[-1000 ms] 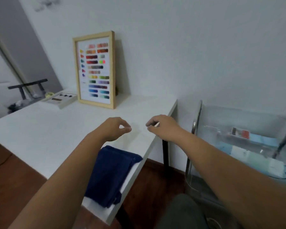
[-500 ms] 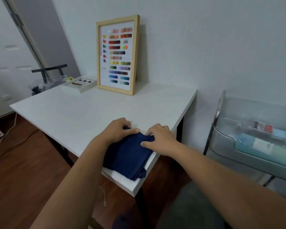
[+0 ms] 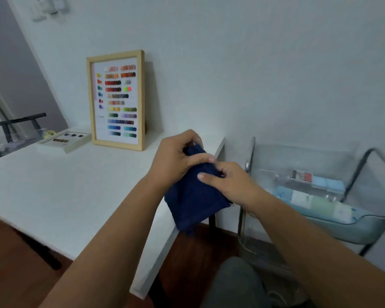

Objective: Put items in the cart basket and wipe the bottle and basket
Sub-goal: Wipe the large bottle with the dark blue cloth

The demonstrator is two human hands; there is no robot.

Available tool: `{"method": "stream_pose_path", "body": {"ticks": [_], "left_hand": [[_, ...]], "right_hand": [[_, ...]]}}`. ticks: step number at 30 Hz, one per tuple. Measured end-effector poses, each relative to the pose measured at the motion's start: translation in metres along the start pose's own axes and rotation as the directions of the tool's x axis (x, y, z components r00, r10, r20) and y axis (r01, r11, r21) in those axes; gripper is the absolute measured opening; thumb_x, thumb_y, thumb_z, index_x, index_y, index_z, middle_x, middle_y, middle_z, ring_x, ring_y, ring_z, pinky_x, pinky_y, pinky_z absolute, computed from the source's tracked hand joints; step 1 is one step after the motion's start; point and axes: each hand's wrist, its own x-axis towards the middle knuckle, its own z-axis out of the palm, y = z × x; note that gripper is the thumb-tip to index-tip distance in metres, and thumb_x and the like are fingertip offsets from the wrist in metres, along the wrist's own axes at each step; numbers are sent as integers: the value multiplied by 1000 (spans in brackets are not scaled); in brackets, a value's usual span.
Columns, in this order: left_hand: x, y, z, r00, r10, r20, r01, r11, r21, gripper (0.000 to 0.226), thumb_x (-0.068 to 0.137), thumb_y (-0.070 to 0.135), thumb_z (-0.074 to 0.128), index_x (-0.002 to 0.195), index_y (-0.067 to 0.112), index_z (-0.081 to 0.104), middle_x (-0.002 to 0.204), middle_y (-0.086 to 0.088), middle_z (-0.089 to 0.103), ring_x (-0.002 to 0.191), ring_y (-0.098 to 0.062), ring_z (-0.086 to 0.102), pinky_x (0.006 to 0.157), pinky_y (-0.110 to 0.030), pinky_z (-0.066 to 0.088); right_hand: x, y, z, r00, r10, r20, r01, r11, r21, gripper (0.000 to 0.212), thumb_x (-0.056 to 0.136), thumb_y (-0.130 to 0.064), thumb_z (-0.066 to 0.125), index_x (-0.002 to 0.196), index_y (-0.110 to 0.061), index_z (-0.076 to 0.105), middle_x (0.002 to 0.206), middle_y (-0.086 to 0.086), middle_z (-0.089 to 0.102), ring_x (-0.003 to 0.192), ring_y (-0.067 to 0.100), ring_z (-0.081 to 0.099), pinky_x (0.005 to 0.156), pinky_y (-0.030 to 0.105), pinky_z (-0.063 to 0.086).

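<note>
Navy cloth [image 3: 193, 196] is up off the counter [image 3: 65, 185], your left hand [image 3: 173, 161] gripping its top corner and your right hand [image 3: 229, 185] pinching the edge, fingers curled on fabric. I'd bunch it into a firm pad before swinging right to the cart basket [image 3: 365, 230], so loose corners don't drag over the stuff inside.

Blurred items [image 3: 316, 196] inside cart basket [image 3: 365, 232]

Left hand [image 3: 176, 161] and right hand [image 3: 229, 183] both gripping, raised.
</note>
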Motion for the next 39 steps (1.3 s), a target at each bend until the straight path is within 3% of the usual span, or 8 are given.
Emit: {"method": "stream_pose_path", "body": {"ticks": [8, 13, 16, 19, 24, 30, 35, 39], "left_hand": [[53, 18, 122, 987, -157, -45, 143, 962, -231, 19, 82, 54, 63, 89, 38, 57, 76, 15, 61, 63, 1, 55, 57, -13, 44], [65, 17, 189, 949, -194, 249, 225, 969, -101, 10, 89, 29, 64, 94, 33, 57, 80, 10, 60, 66, 0, 54, 60, -12, 44], [68, 3, 227, 754, -336, 564, 308, 940, 148, 14, 93, 22, 62, 105, 28, 59, 103, 3, 62, 88, -11, 59, 74, -21, 46], [69, -19, 257, 533, -504, 680, 319, 864, 390, 41, 95, 11, 56, 134, 20, 52, 137, -6, 53, 120, -22, 54, 97, -31, 45], [70, -42, 287, 449, -613, 650, 119, 762, 637, 59, 94, 1, 44, 151, 13, 32, 157, -10, 33, 143, -28, 33, 115, -38, 27], [64, -50, 296, 363, -673, 644, 340, 739, 581, 47, 97, 4, 51, 143, 5, 45, 148, -14, 45, 131, -30, 49, 105, -38, 45], [66, -59, 291, 184, -738, 649, 796, 499, 342, 24, 95, 3, 56, 116, -6, 61, 124, -22, 62, 105, -33, 68, 87, -45, 58], [67, -56, 286, 246, -737, 629, 894, 423, 146, 21, 100, 20, 54, 104, 0, 63, 106, -16, 69, 87, -22, 67, 77, -33, 57]], "right_hand": [[-40, 5, -111, 838, -152, -524, 56, 979, -194, 16, 84, -27, 72, 76, -14, 71, 70, 2, 71, 66, 20, 67, 57, 34, 53], [-66, 9, -202, 714, -66, -697, -37, 991, -132, 11, 81, -27, 74, 73, -19, 73, 71, -2, 73, 66, 13, 68, 56, 25, 55], [-78, 16, -240, 692, -69, -718, -112, 973, -203, 18, 83, -31, 71, 78, -14, 73, 75, 4, 73, 66, 15, 67, 59, 31, 54], [-87, 25, -268, 667, -60, -743, -225, 934, -277, 21, 84, -35, 68, 75, -16, 71, 72, 0, 71, 66, 16, 65, 58, 31, 52], [-103, 44, -298, 603, -9, -798, -309, 919, -244, 18, 84, -36, 68, 76, -19, 70, 75, -3, 71, 71, 18, 66, 59, 31, 52], [-113, 60, -310, 522, 38, -852, -283, 950, -131, 14, 82, -38, 71, 73, -27, 69, 78, -4, 71, 74, 19, 68, 67, 37, 57], [-108, 61, -306, 464, 32, -885, -306, 943, -127, 15, 84, -33, 65, 71, -26, 67, 74, -2, 70, 68, 17, 66, 62, 35, 55], [-104, 67, -293, 505, 65, -861, -324, 939, -119, 17, 81, -24, 61, 67, -16, 67, 62, 1, 64, 53, 17, 57, 45, 25, 43]]}}
